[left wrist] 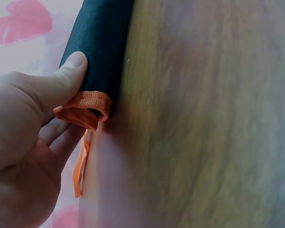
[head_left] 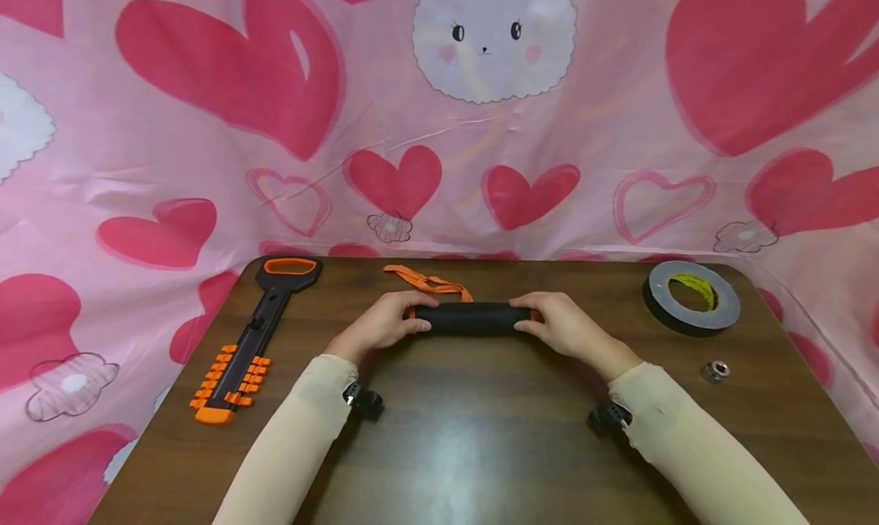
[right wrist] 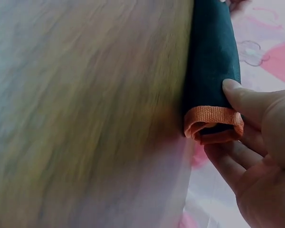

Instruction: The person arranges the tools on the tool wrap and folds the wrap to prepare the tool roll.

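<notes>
A black fabric roll-up pouch (head_left: pixel 474 319) with orange edging lies across the middle of the table, rolled into a tube. My left hand (head_left: pixel 384 323) grips its left end, thumb on the near side and fingers around the far side. At the right end my right hand (head_left: pixel 566 326) holds it the same way. In the left wrist view the orange trim (left wrist: pixel 92 99) shows at the tube's end beside my thumb. The right wrist view shows the rolled layers inside the other orange-trimmed end (right wrist: pixel 213 114). An orange strap (head_left: pixel 429 281) trails behind the pouch on the table.
On the left lies a black socket holder (head_left: pixel 264 311) with orange clips and an orange-lined handle. A roll of grey-black tape (head_left: pixel 714 300) rests at the back right, with a small metal socket (head_left: pixel 717 370) in front. A pink heart-print cloth (head_left: pixel 467 197) hangs behind the wooden table (head_left: pixel 467 449).
</notes>
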Demonstrator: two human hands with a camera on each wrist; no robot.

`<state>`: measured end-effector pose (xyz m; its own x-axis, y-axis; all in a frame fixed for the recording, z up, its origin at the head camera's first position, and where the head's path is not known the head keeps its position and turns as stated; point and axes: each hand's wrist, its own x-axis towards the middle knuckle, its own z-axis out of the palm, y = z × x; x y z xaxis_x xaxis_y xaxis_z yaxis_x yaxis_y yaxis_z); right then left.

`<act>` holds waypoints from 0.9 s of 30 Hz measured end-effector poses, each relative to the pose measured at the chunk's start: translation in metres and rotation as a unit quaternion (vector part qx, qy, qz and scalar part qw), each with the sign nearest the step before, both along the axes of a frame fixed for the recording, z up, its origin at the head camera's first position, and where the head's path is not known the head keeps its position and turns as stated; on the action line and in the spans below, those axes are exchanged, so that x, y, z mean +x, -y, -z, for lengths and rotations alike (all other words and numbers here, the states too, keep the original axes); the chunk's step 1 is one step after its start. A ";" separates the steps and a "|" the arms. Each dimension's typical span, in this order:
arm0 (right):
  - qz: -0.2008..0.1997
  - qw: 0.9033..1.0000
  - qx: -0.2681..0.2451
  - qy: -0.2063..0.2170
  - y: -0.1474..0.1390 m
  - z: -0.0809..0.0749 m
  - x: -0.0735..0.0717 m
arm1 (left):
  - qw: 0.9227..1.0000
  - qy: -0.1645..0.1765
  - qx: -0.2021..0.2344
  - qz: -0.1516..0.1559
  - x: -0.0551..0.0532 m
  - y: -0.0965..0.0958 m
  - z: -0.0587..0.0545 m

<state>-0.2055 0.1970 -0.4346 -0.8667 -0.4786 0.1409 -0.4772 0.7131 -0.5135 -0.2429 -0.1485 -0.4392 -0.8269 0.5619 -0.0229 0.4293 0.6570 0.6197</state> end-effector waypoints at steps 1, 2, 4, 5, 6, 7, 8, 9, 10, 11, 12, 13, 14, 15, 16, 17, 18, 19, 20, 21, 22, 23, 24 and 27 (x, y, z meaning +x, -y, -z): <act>0.004 1.000 -0.001 0.001 -0.003 0.001 0.001 | 1.000 -0.001 0.001 0.004 -0.001 -0.002 0.000; 0.008 1.000 -0.003 0.004 -0.006 0.001 0.002 | 1.000 0.000 0.001 0.008 -0.001 -0.005 0.001; 0.015 1.000 -0.005 0.011 -0.012 0.003 0.004 | 1.000 0.006 0.001 0.012 -0.001 -0.010 0.002; 0.017 1.000 -0.005 0.015 -0.014 0.003 0.005 | 1.000 0.008 0.001 0.015 -0.001 -0.012 0.002; 0.020 1.000 -0.005 0.019 -0.017 0.004 0.007 | 1.000 0.007 0.000 0.018 -0.001 -0.014 0.003; 0.021 1.000 -0.004 0.021 -0.019 0.004 0.008 | 1.000 0.009 -0.001 0.020 0.000 -0.016 0.004; 0.024 0.999 -0.004 0.024 -0.021 0.004 0.010 | 1.000 0.010 -0.002 0.021 0.000 -0.018 0.004; 0.025 0.999 -0.003 0.025 -0.023 0.004 0.011 | 1.000 0.009 -0.002 0.022 0.001 -0.020 0.005; 0.026 0.999 -0.003 0.025 -0.024 0.004 0.013 | 1.000 0.009 -0.001 0.024 0.002 -0.021 0.005; 0.027 0.999 -0.004 0.025 -0.026 0.004 0.014 | 1.000 0.006 0.000 0.026 0.002 -0.023 0.006; 0.028 0.999 -0.005 0.025 -0.027 0.004 0.015 | 1.000 0.005 0.001 0.025 0.003 -0.024 0.006; 0.027 0.999 -0.006 0.024 -0.028 0.003 0.016 | 1.000 0.004 0.001 0.025 0.004 -0.025 0.006; 0.028 0.999 -0.008 0.025 -0.029 0.003 0.017 | 1.000 0.002 0.002 0.026 0.004 -0.025 0.007; 0.028 0.999 -0.010 0.025 -0.030 0.004 0.018 | 1.000 -0.001 0.003 0.028 0.005 -0.026 0.007; 0.029 0.999 -0.012 0.024 -0.031 0.004 0.018 | 1.000 -0.002 0.002 0.029 0.005 -0.027 0.007; 0.030 0.999 -0.013 0.025 -0.032 0.004 0.019 | 1.000 -0.002 0.003 0.030 0.005 -0.027 0.007; 0.031 0.999 -0.014 0.025 -0.032 0.004 0.019 | 1.000 -0.001 0.003 0.030 0.006 -0.028 0.007; 0.033 0.999 -0.015 0.026 -0.033 0.004 0.020 | 0.999 -0.002 0.003 0.033 0.006 -0.028 0.006; 0.035 0.999 -0.016 0.026 -0.034 0.004 0.020 | 0.999 -0.001 0.003 0.035 0.006 -0.029 0.006; 0.038 0.999 -0.016 0.027 -0.034 0.004 0.021 | 0.999 -0.001 0.004 0.036 0.007 -0.029 0.006; 0.040 0.999 -0.017 0.027 -0.035 0.004 0.022 | 0.999 0.001 0.005 0.037 0.007 -0.030 0.006; 0.042 0.999 -0.017 0.026 -0.035 0.003 0.023 | 0.999 0.000 0.005 0.038 0.008 -0.030 0.006; 0.043 0.999 -0.016 0.026 -0.036 0.003 0.024 | 0.999 -0.001 0.005 0.038 0.009 -0.030 0.006; 0.044 0.999 -0.019 0.026 -0.036 0.002 0.025 | 0.999 0.001 0.009 0.039 0.010 -0.030 0.007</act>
<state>-0.1801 0.2328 -0.4363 -0.9118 -0.3951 0.1118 -0.3857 0.7307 -0.5633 -0.2329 -0.1183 -0.4463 -0.7801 0.6255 -0.0132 0.4783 0.6099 0.6319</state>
